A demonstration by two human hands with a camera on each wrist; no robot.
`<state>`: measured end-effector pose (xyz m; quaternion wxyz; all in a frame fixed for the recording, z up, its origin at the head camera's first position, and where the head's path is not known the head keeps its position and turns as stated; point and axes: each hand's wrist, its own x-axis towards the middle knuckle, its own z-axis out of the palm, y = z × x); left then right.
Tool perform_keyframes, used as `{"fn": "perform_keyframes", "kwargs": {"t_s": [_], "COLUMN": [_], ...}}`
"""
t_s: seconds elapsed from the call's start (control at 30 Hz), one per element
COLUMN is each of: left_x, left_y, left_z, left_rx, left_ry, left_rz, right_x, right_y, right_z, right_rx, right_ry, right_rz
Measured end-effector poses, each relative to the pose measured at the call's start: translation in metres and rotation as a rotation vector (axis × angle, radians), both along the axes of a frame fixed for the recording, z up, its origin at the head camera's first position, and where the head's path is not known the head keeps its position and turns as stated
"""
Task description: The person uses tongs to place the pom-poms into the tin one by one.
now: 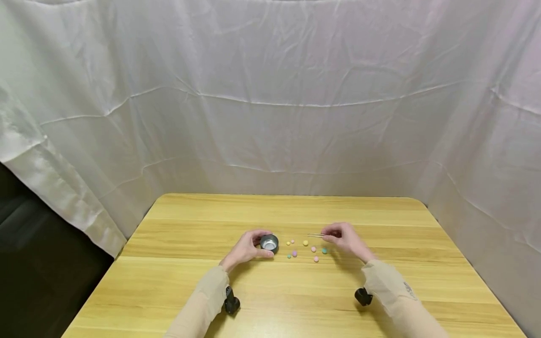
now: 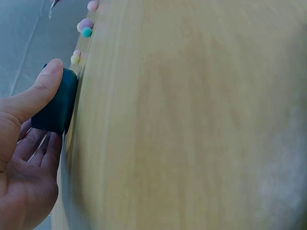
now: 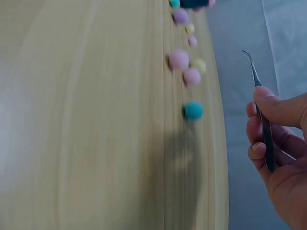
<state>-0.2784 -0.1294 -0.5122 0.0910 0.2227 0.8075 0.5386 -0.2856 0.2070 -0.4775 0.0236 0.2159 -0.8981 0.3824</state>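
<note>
My left hand curls its thumb and fingers round a small dark bowl with a silvery inside, which stands upright on the table. In the left wrist view the thumb presses the side of the bowl. My right hand pinches a pair of metal tweezers with bent tips; nothing shows between those tips. They are held above the table, pointing left. Between the hands lie several small fuzzy balls: a teal ball, a purple ball, a yellow ball, a pink ball and others.
The wooden table has rounded far corners. Pale curtains hang behind it and on both sides. A dark area shows beyond the left edge. Black wrist cameras sit by both sleeves.
</note>
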Motion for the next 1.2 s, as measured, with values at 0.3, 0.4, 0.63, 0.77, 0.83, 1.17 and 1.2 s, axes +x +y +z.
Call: {"fn": "perform_keyframes", "kwargs": {"t_s": [0.3, 0.4, 0.63, 0.77, 0.83, 1.17, 1.2], "left_x": [0.000, 0.000, 0.001, 0.001, 0.001, 0.000, 0.000], "left_y": [-0.001, 0.000, -0.001, -0.001, -0.001, 0.000, 0.000], "left_z": [0.000, 0.000, 0.000, 0.000, 0.000, 0.000, 0.000], "left_rx": [0.001, -0.004, -0.005, -0.001, 0.000, -0.019, -0.018], "left_ry": [-0.003, 0.000, 0.005, 0.005, 0.003, 0.002, 0.002], "left_rz": [-0.003, -0.002, -0.002, -0.007, -0.007, 0.000, -0.001], "right_x": [0.001, 0.001, 0.001, 0.002, 0.003, 0.004, 0.004], "right_y": [0.029, 0.037, 0.051, 0.055, 0.056, 0.053, 0.053], "right_z": [-0.002, -0.003, -0.002, -0.002, -0.002, -0.004, -0.004], "right_rx": [0.045, 0.044, 0.041, 0.027, 0.032, 0.040, 0.041], "right_ry": [-0.005, -0.007, -0.060, -0.108, -0.127, -0.172, -0.175], "right_rz": [0.022, 0.057, 0.137, 0.175, 0.178, 0.182, 0.181]}}
